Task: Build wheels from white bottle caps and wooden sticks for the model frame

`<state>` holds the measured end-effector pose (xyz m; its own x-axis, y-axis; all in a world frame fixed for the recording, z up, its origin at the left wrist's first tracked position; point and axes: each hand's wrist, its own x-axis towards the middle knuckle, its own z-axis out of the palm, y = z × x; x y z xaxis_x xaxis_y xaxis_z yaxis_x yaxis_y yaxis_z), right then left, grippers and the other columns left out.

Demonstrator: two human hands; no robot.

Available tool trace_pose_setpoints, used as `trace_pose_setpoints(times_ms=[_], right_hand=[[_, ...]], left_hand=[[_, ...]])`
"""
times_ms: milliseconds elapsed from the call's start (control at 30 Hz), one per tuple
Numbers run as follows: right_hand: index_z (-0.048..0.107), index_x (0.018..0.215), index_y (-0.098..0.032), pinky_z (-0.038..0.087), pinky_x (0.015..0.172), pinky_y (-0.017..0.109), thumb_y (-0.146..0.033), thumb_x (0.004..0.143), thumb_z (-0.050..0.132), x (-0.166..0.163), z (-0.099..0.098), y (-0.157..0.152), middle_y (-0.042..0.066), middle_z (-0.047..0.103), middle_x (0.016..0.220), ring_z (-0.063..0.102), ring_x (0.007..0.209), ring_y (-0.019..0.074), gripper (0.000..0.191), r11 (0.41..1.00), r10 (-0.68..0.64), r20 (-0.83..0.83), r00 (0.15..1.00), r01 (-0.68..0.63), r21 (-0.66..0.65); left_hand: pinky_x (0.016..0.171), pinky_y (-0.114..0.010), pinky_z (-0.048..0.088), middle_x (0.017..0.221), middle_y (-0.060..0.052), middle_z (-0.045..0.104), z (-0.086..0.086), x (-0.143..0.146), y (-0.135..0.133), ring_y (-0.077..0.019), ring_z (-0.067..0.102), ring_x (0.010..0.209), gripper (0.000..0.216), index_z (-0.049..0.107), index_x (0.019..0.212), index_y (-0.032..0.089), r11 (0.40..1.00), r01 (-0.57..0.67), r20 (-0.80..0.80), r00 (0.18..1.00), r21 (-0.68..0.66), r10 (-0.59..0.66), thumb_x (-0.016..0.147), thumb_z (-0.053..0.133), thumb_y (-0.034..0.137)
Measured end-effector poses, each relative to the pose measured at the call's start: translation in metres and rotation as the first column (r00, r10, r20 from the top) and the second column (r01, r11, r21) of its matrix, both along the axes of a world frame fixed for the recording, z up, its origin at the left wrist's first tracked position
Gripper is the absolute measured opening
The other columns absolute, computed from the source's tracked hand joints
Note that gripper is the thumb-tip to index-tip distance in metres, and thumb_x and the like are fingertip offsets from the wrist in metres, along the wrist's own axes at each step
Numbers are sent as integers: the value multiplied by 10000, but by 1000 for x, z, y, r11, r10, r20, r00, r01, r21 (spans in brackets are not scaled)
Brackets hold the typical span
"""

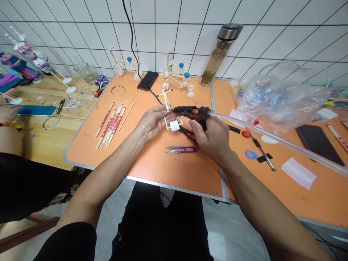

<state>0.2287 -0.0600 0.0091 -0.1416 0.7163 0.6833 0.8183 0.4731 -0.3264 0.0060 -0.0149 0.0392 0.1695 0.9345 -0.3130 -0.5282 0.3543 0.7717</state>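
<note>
My right hand grips a black hot glue gun, with a long translucent glue stick coming out of its back. The gun's nozzle points left and sits at the joint of a small wooden-stick frame. My left hand is closed around that frame, its fingers partly behind the sticks. A white wheel-like piece is at the frame's lower end. Just below lie purple thread snips on the orange table. Whether the nozzle touches the wood I cannot tell.
Similar stick models with blue caps stand by the tiled wall near a phone and a tea bottle. Wrapped chopsticks lie left; a plastic bag and pen lie right. A co-worker's arm is far left.
</note>
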Motion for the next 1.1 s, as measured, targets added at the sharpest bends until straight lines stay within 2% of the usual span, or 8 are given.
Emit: trace_pose_setpoints(times_ms=[233, 400, 600, 700, 900, 1100], right_hand=[[769, 1018, -224, 518, 719, 405, -678, 1171, 456, 1, 1, 0, 120, 802, 906, 741, 815, 298, 573, 1000, -4, 6, 1000, 4, 12], [784, 1085, -216, 530, 735, 418, -656, 1167, 470, 1, 2, -1, 127, 813, 939, 751, 841, 309, 546, 1000, 6, 3, 1000, -6, -1], [780, 1077, -216, 528, 732, 421, -648, 1160, 475, 1, 4, -1, 129, 812, 942, 746, 842, 311, 535, 1000, 2, -8, 1000, -2, -12], [780, 1070, -215, 519, 713, 408, -636, 1165, 484, 0, 5, -2, 118, 808, 926, 745, 820, 299, 523, 1000, 16, -15, 1000, -16, 5], [779, 1116, -215, 536, 730, 418, -652, 1159, 485, 1, 6, -2, 118, 801, 933, 738, 810, 295, 528, 1000, 21, -73, 997, -21, 3], [764, 1086, -227, 532, 712, 403, -643, 1143, 529, 5, 4, -2, 93, 774, 878, 720, 795, 283, 481, 1000, -12, -107, 994, 12, -5]], left_hand=[[1151, -412, 691, 895, -109, 872, 1, 0, -1, -175, 877, 790, 242, 796, 1054, 90, 1000, -4, 4, 1000, -13, 4, 995, 632, -77], [1134, -409, 700, 873, -102, 865, -3, -1, 1, -196, 895, 849, 261, 808, 1119, 97, 1000, 10, 8, 1000, -27, -10, 993, 646, -64], [1155, -431, 688, 848, -107, 854, -5, -2, 2, -206, 898, 870, 230, 805, 1035, 95, 999, 38, -9, 999, 8, -38, 996, 643, -64], [1125, -417, 700, 887, -114, 869, -4, -2, 1, -196, 890, 835, 234, 811, 1012, 94, 998, 54, -17, 998, 32, -53, 990, 645, -69], [1086, -377, 709, 1034, -160, 899, -6, -4, 2, -239, 911, 1020, 190, 814, 1024, 106, 998, 51, -19, 999, 32, -50, 973, 694, -33], [1030, -361, 724, 1067, -154, 902, -8, -4, 1, -231, 905, 1024, 163, 806, 1060, 120, 994, 68, -63, 996, 80, -63, 989, 704, 14]])
